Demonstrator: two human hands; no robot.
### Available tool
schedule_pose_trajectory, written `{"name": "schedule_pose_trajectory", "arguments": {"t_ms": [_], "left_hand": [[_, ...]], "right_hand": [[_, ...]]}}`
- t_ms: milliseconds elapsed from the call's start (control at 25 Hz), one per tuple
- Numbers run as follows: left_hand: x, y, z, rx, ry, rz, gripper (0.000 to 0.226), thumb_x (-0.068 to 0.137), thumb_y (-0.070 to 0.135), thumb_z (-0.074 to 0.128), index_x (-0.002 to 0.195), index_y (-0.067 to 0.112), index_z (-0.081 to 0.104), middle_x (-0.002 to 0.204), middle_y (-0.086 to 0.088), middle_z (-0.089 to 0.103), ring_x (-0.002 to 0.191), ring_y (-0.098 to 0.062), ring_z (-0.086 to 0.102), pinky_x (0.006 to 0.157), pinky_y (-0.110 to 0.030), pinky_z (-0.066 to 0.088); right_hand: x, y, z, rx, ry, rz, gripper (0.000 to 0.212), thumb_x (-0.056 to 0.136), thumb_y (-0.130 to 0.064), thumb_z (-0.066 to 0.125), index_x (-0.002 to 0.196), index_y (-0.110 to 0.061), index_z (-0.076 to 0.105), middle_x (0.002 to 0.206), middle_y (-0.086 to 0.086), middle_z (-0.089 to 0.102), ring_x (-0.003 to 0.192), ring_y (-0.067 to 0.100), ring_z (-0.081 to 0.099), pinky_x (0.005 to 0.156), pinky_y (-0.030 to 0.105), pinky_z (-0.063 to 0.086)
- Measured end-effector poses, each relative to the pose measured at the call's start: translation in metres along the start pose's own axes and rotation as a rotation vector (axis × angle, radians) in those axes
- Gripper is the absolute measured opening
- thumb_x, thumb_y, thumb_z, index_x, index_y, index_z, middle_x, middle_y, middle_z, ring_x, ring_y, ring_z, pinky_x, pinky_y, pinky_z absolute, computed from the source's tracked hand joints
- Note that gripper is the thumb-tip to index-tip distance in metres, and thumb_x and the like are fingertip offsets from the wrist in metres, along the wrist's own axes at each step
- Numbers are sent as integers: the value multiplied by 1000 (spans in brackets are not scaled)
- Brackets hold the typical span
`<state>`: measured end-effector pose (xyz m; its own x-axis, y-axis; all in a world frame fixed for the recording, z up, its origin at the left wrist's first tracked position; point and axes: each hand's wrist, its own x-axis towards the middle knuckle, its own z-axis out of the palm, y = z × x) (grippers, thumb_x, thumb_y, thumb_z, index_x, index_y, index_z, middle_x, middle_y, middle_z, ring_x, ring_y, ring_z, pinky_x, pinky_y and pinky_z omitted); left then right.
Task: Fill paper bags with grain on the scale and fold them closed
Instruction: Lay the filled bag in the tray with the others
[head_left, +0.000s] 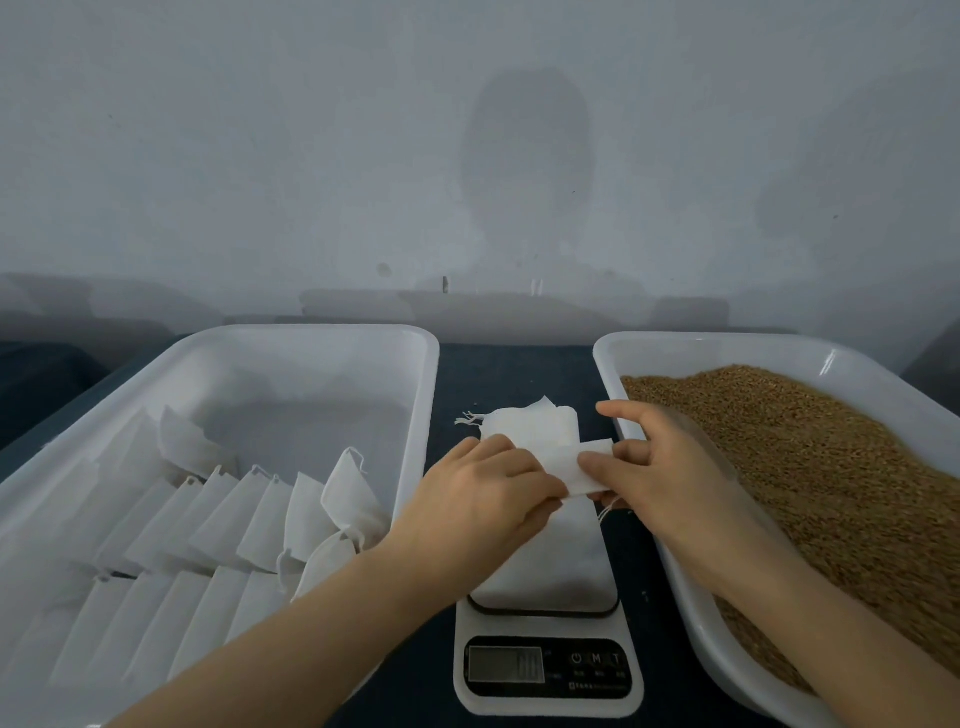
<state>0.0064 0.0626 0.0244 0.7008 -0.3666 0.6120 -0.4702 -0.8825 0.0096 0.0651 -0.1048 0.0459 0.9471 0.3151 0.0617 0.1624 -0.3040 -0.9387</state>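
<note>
A small white paper bag (576, 465) is held over the scale (545, 623) in the middle of the table. My left hand (483, 499) grips its left end and my right hand (660, 467) pinches its right end between thumb and fingers. A thin string hangs from the bag. Under my hands a stack of flat white bags (530, 426) lies on the scale's plate and reaches past its far edge. Brown grain (810, 467) fills the white tray (670, 545) on the right.
A large white tray (426, 364) on the left holds several rows of white bags (218, 519) standing on edge. The scale's display (506, 665) is at the near edge. A grey wall rises behind the dark table.
</note>
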Motion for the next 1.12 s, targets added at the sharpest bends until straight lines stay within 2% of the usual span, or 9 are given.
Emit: {"name": "schedule_pose_trajectory", "arguments": {"t_ms": [120, 240, 320, 400, 440, 560, 720, 920, 1120], "left_hand": [[0, -1, 1, 29, -6, -2, 17, 72, 20, 82, 87, 12, 76, 77, 1, 71, 68, -20, 66, 56, -29, 53], [1, 2, 3, 46, -35, -5, 3, 78, 12, 74, 79, 10, 75, 69, -1, 68, 64, -19, 64, 53, -29, 52], [3, 6, 3, -142, -55, -213, 5, 82, 11, 71, 79, 12, 74, 71, 4, 68, 64, -8, 61, 57, -24, 51], [5, 8, 1, -444, -83, -552, 10, 84, 19, 71, 75, 23, 70, 69, 17, 64, 65, 4, 58, 60, -7, 43], [7, 8, 1, -580, -90, -696, 15, 82, 23, 73, 69, 27, 68, 65, 18, 64, 65, 7, 58, 59, -5, 42], [9, 2, 3, -948, -75, -960, 18, 78, 28, 77, 63, 27, 67, 68, 9, 69, 64, -1, 63, 56, -11, 46], [10, 3, 1, -1078, -86, -989, 21, 79, 28, 76, 59, 30, 68, 70, 6, 70, 64, -2, 64, 54, -12, 46], [10, 5, 1, -1086, -154, -936, 20, 80, 21, 75, 63, 29, 69, 69, 7, 70, 63, -1, 63, 54, -10, 45], [11, 7, 3, -1206, -88, -1035, 14, 86, 23, 68, 78, 14, 62, 72, 1, 72, 67, -9, 69, 57, -17, 50]], "right_hand": [[0, 1, -1, 12, -12, -14, 42, 83, -13, 69, 116, -31, 49, 66, -8, 70, 62, 7, 68, 50, 10, 48], [1, 3, 2, 67, -29, -2, 40, 84, -14, 68, 117, -28, 50, 68, -8, 71, 60, 10, 68, 52, 13, 51], [3, 5, 3, 110, 18, -13, 33, 87, -21, 65, 115, -24, 48, 71, -4, 71, 62, 11, 69, 56, 18, 54], [6, 5, 2, 151, 144, -56, 27, 88, -29, 62, 108, -17, 48, 73, 5, 70, 66, 15, 70, 65, 30, 59], [6, 5, 0, 159, 194, -80, 25, 88, -31, 61, 103, -15, 49, 73, 7, 69, 67, 17, 70, 66, 32, 59], [3, 6, 1, 16, 85, -129, 21, 87, -37, 58, 91, -17, 56, 72, 0, 70, 66, 9, 69, 58, 17, 54], [2, 10, 9, -128, -150, -172, 17, 86, -35, 60, 91, -20, 67, 76, -8, 72, 71, 4, 68, 62, 15, 54], [2, 11, 6, 24, -215, -110, 13, 88, -26, 62, 87, -20, 73, 78, -1, 74, 73, 16, 71, 68, 27, 59], [4, 12, 5, 88, -186, -65, 14, 90, -20, 60, 90, -16, 73, 77, 0, 74, 74, 15, 71, 66, 24, 58]]}}
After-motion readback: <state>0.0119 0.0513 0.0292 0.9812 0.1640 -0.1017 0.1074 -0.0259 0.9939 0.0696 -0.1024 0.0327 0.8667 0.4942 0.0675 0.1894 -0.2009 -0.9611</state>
